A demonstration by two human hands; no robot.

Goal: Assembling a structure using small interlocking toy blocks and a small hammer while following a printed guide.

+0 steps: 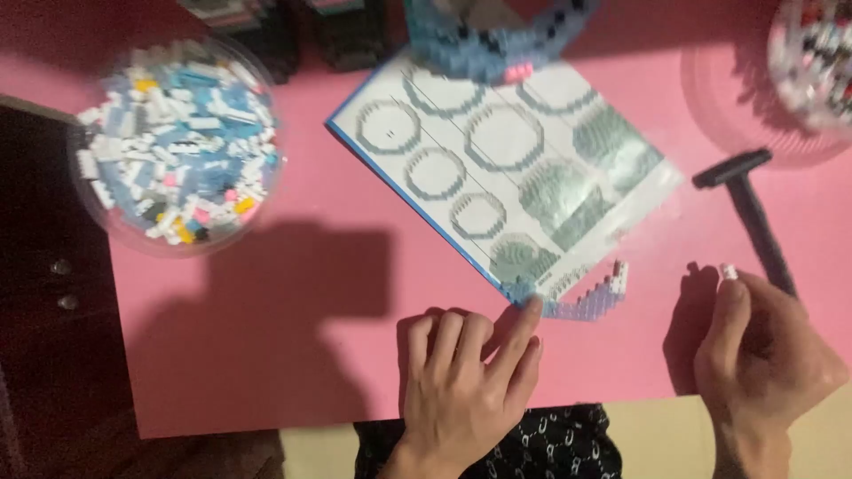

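Pink surface (pixel 293 355) bare near front edge. Left hand (pixel 466 381) flat, fingers spread, forefinger touching curved brick strip (pixel 590 297) at instruction sheet (pixel 506 168) corner. Right hand (pixel 763 355) pinching small white brick (pixel 729 271) beside black tool (pixel 750 208).

A glossy paper instruction sheet (pixel 510 168) lies on the matt pink table (pixel 293 355), left of it a clear plastic bowl (pixel 120 232) of shiny plastic bricks (pixel 177 142), right a matt black plastic tool (pixel 750 208).
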